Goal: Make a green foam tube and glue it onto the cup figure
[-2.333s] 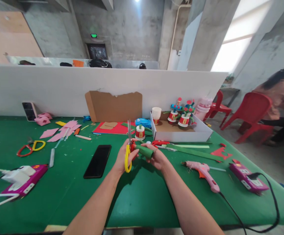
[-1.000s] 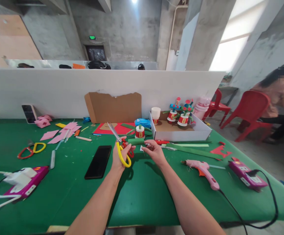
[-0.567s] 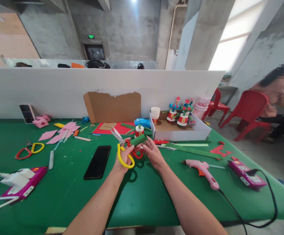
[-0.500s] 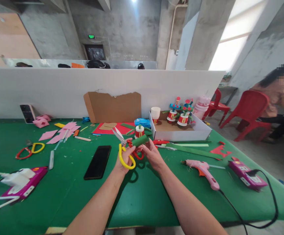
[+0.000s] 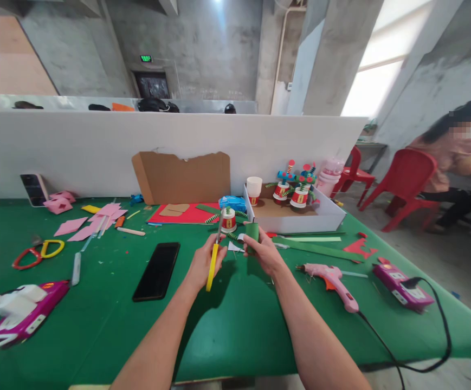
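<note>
My left hand (image 5: 206, 261) is closed around a pair of scissors (image 5: 212, 268), seen nearly edge-on, with the yellow handle low and the blades pointing up and away. Beside it, my right hand (image 5: 264, 253) grips a green paper tube (image 5: 252, 232), held roughly upright between thumb and fingers. The scissors and the tube are apart. Just beyond both hands stands a red-and-white paper cup figure (image 5: 228, 221) with striped green arms. A small white scrap (image 5: 235, 247) lies between the hands, partly under the tube.
A white box (image 5: 300, 222) at the back holds cup figures and stacked cups. To the right lies a pink glue gun (image 5: 335, 279) with its cord near a purple power strip (image 5: 404, 287). A black phone (image 5: 156, 271) and second scissors (image 5: 40, 255) lie left. A person sits far right.
My hands have moved apart. The scissors have turned upright in my left hand, and the green tube has gone right and tipped from lying sideways to upright in my right hand.
</note>
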A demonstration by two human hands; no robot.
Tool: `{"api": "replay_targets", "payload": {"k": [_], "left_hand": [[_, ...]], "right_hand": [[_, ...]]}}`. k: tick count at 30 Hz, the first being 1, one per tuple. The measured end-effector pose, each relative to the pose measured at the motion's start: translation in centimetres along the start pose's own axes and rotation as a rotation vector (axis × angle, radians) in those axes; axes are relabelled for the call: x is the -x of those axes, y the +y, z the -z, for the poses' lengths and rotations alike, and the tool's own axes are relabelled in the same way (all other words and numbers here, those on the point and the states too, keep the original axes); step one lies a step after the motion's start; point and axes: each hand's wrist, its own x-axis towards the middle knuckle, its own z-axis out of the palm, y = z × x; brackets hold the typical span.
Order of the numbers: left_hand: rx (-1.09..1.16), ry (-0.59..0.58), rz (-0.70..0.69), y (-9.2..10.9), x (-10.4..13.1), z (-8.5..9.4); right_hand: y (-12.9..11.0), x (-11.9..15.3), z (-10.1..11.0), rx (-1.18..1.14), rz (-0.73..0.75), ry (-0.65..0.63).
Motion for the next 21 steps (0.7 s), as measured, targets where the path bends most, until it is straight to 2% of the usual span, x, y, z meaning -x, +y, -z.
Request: {"api": "replay_targets", "payload": {"k": [3,5,8,12,16,21], "left_hand": [[-0.214,0.016,-0.199,0.4,0.0,1.2],[-0.248,-0.033,-0.25,0.5,-0.1,1.9],[-0.288,-0.137,-0.253,0.8,-0.2,3.0],[-0.321,-0.187,-0.286,1.3,-0.2,4.1],[-0.375,-0.257,-0.283,1.6,-0.1,4.2],[-0.431,-0.3,-0.27,1.0,-0.1,4.1]], "right_hand": [[-0.7,0.2,1.0,0.143,-0.009,-0.09],[-0.9,0.3,1.6,0.206,0.011,-0.125],[-1.2,0.4,2.3,0.277,0.015,-0.15],[-1.4,0.4,2.7,0.279,-0.005,-0.161],[-1.4,0.4,2.7,0.294,-0.013,-0.181],[-1.3,0.3,2.6,0.342,-0.005,-0.186]]}}
